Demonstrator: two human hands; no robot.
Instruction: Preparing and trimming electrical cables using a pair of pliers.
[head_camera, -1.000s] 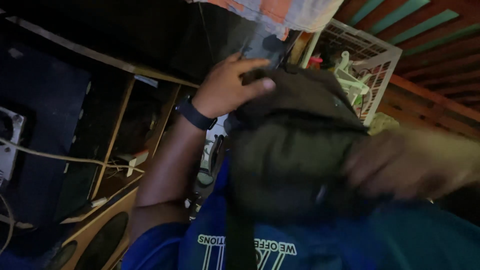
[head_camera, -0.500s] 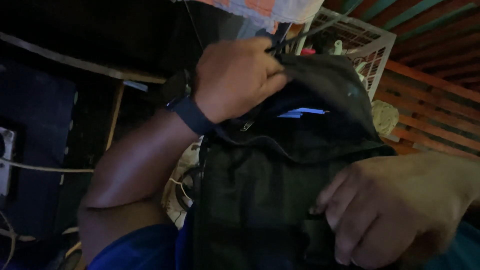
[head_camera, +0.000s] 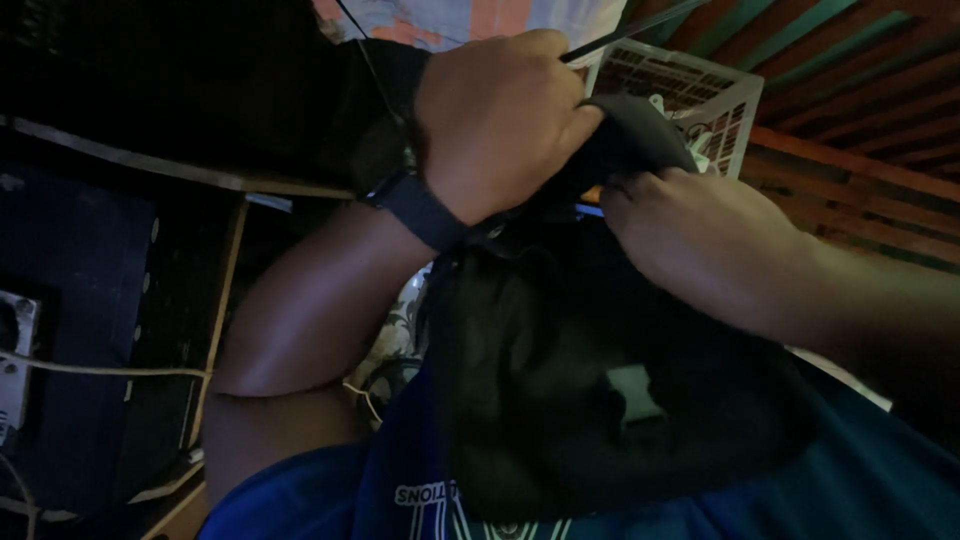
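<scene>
Against the chest, both hands (head_camera: 600, 170) bunch a soft, dark fabric bag (head_camera: 600, 390).

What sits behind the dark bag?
A white lattice basket shows behind the dark bag, gripped at its top by the left hand and right hand. The basket's lower part is covered.

A white crate (head_camera: 690, 95) stood close behind the black bag (head_camera: 600, 390), crowding the far side; dark wooden shelving (head_camera: 215, 300) closed off the left.
</scene>
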